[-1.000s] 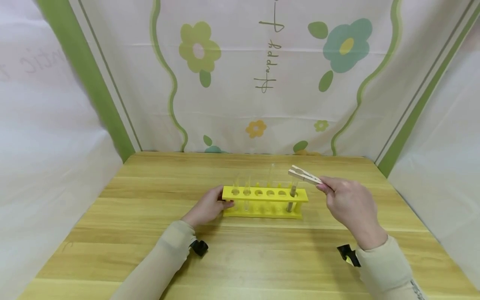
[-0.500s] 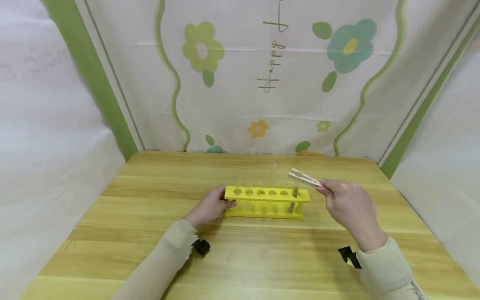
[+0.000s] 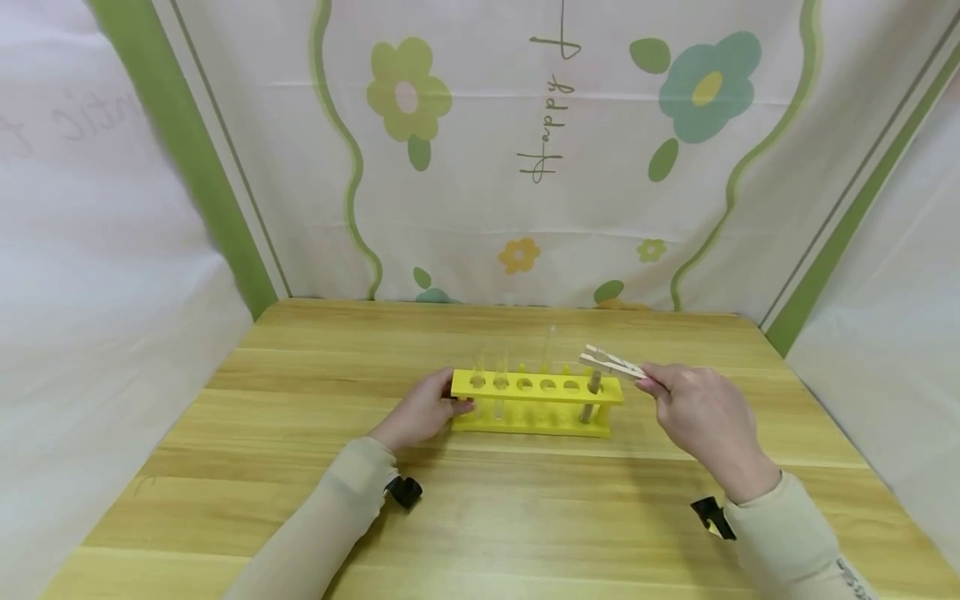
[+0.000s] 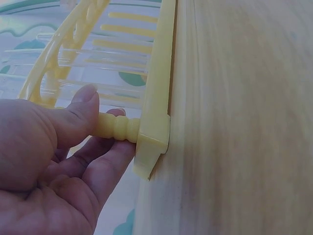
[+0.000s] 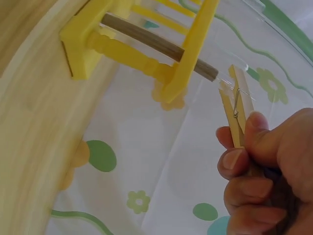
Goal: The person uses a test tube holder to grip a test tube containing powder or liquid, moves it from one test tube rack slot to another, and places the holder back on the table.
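My left hand (image 3: 420, 410) grips the left end post (image 4: 115, 126) of a yellow test tube rack (image 3: 537, 386), thumb and fingers around it. My right hand (image 3: 701, 421) holds a wooden test tube clamp (image 5: 234, 107) by its handle end. The clamp's jaws are at the upper glass of a test tube (image 5: 146, 38) with dark grey-brown contents, which stands in the rack's rightmost hole. How firmly they hold the glass I cannot tell. Two clear test tubes (image 3: 501, 367) stand in the left holes. Another clear tube (image 3: 551, 348) rises at the back.
The rack stands on a wood-grain table (image 3: 480, 517), whose far edge meets a white flowered curtain (image 3: 480, 192). Similar white sheets hang at left and right. Black wrist cameras (image 3: 405, 492) are strapped by both cuffs.
The clamp in my right hand has come down slightly along the dark-filled tube. My left hand keeps its grip on the rack. The head view has shifted a little.
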Demonstrator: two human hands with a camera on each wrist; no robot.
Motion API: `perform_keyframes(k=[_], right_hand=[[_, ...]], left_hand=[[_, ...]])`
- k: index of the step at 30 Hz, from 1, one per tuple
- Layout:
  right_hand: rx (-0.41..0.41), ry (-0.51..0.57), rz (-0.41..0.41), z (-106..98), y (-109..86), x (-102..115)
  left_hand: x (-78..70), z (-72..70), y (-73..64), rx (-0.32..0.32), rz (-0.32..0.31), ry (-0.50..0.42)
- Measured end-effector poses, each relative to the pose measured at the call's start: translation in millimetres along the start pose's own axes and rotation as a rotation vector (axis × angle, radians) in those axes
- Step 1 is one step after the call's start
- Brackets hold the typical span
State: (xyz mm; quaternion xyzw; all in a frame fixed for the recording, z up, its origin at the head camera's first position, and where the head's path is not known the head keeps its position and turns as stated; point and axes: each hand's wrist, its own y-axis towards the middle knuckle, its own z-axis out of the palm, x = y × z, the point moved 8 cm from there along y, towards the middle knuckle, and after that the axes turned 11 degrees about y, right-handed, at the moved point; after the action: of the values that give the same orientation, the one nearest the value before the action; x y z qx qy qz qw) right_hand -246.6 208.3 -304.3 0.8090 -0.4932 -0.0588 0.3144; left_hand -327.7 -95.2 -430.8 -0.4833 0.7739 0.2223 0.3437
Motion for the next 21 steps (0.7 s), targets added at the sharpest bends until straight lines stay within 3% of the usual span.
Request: perform_keyframes(k=[6, 15, 21], right_hand=[[-0.009, -0.001, -0.038, 4, -3.8, -5], [-0.079, 0.021, -0.195, 10, -13.9, -11], [-0.074, 0.041, -0.232, 17, -18.2, -16]], left_hand=[[-0.9, -0.1, -0.7, -0.003, -0.008, -0.004], [-0.4, 0.7, -1.1, 0.004, -0.017, -0.029], [-0.1, 0.8, -1.2, 0.008, -0.021, -0.039]])
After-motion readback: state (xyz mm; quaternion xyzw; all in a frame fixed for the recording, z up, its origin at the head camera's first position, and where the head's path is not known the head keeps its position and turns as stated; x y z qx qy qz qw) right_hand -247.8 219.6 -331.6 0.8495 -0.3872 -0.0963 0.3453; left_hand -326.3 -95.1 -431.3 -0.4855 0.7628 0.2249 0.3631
